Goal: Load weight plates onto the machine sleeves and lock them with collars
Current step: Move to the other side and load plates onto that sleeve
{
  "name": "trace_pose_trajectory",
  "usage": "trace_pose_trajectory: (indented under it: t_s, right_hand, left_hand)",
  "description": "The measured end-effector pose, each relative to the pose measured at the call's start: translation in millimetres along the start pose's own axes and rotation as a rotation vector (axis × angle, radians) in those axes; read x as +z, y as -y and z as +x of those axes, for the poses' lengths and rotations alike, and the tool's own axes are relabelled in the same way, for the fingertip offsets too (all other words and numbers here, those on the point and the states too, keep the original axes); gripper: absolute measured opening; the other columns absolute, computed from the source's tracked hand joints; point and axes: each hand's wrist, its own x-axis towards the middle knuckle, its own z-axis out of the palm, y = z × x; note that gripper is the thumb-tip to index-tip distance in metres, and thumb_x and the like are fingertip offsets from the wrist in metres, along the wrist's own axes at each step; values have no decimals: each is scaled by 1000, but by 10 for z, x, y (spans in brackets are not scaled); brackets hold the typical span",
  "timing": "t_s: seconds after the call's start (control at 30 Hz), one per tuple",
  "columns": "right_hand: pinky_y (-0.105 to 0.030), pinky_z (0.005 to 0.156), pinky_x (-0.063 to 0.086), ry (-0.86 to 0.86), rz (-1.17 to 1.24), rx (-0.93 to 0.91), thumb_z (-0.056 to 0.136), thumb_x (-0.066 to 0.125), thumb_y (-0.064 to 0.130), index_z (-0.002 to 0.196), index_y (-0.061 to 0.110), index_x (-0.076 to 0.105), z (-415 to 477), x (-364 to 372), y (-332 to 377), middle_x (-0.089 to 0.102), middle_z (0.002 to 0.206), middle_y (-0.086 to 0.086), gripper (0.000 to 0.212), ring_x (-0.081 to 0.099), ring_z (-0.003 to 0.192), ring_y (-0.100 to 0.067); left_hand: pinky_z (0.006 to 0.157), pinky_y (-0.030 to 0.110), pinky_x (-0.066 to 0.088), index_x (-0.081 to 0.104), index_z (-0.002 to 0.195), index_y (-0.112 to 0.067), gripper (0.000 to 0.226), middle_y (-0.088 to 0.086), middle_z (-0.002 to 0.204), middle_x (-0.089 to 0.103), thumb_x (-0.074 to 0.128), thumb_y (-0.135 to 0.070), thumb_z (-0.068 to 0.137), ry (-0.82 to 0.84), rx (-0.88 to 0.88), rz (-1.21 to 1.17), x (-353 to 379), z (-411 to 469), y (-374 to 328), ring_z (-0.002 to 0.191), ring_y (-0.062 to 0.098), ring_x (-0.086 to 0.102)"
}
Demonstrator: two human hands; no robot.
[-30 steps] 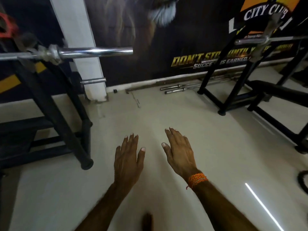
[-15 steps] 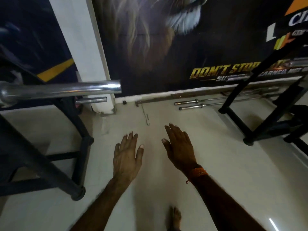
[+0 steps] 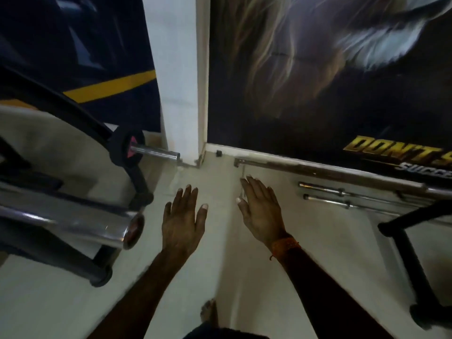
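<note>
Gleaming chrome sleeve bare at left, both hands spread, holding nothing

Pretty dim shot overall, kind of murky with a grey-green cast on the pale floor. Taking the white pillar as the reference: it's the brightest thing in view, and the wall poster right of it goes nearly black apart from the pale fur patch. Left of the pillar, the chrome bar end catches soft streaky glare and is badly smeared, clearly motion blur. The left hand and right hand below the pillar are sharper, though dark. Straight lines bow outward toward the frame edges, wide-angle style. Shadows are soft, no hard edges.
</note>
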Motion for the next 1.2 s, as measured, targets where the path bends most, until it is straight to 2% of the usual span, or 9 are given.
trace_pose_trajectory:
  t_s: [0.1, 0.27, 0.37, 0.5, 0.6, 0.73, 0.97, 1.1, 1.2]
  right_hand:
    - [-47, 128, 16, 53, 18, -70, 102, 13, 56, 162, 26, 28, 576, 107, -90, 28, 169, 0, 69, 23, 157, -21]
    - [-51, 127, 22, 153, 64, -238, 104, 16, 57, 161, 26, 29, 1565, 424, -95, 31, 168, -2, 67, 27, 156, -24]
    - [-52, 126, 25, 202, 80, -358, 104, 19, 56, 161, 26, 29, 2170, 582, -77, 32, 168, -3, 64, 29, 155, -24]
    - [-50, 125, 27, 247, 88, -537, 106, 29, 49, 160, 23, 32, 3028, 733, -106, 35, 166, -5, 60, 31, 154, -25]
    - [-50, 123, 31, 274, 89, -658, 107, 40, 43, 157, 20, 37, 3545, 812, -90, 40, 163, -7, 56, 35, 152, -26]
    - [-50, 126, 26, 366, 73, -777, 106, 50, 36, 159, 20, 34, 4208, 991, 68, 33, 167, -6, 57, 29, 155, -25]
    - [-51, 124, 31, 441, 42, -894, 106, 50, 38, 160, 19, 29, 5168, 1694, 507, 31, 168, -7, 61, 29, 155, -26]
    - [-51, 123, 32, 483, 14, -931, 106, 50, 41, 161, 15, 25, 5667, 2237, 753, 30, 168, -9, 66, 28, 155, -26]
    - [-51, 124, 30, 530, 25, -935, 105, 51, 44, 163, 14, 21, 6003, 2691, 975, 27, 169, -10, 72, 28, 156, -27]
  left_hand:
    - [126, 49, 19, 29, 159, -23, 69, -2, 167, 23, 18, -59, 102, -12, -106, 15, 66, 353, 35, 157, 18, 16]
    - [120, 55, 33, 39, 155, -17, 65, 6, 161, 39, 26, -55, 104, -140, -273, 28, 185, 859, 97, 152, 26, 31]
    - [119, 53, 34, 42, 153, -20, 65, 5, 161, 40, 21, -57, 104, -166, -354, 78, 287, 1264, 152, 152, 24, 32]
    - [122, 52, 27, 39, 154, -21, 66, 4, 163, 36, 20, -58, 103, -217, -491, 129, 461, 1850, 178, 153, 23, 28]
    - [120, 54, 29, 42, 151, -22, 62, 4, 162, 39, 22, -57, 103, -255, -576, 157, 527, 2169, 162, 152, 25, 31]
    - [120, 54, 29, 37, 155, -20, 65, 5, 162, 39, 22, -56, 103, -313, -708, 160, 582, 2597, 260, 152, 25, 30]
    - [124, 50, 24, 31, 158, -17, 78, 7, 165, 32, 15, -63, 97, -303, -894, 133, 760, 3339, 1027, 153, 26, 27]
    - [119, 56, 33, 28, 157, -14, 68, 12, 162, 36, 30, -51, 101, -209, -967, 181, 908, 3679, 1669, 150, 30, 34]
    - [114, 53, 40, 25, 156, -12, 71, 13, 156, 43, 48, -44, 97, -256, -1036, 154, 973, 3859, 2058, 142, 31, 44]
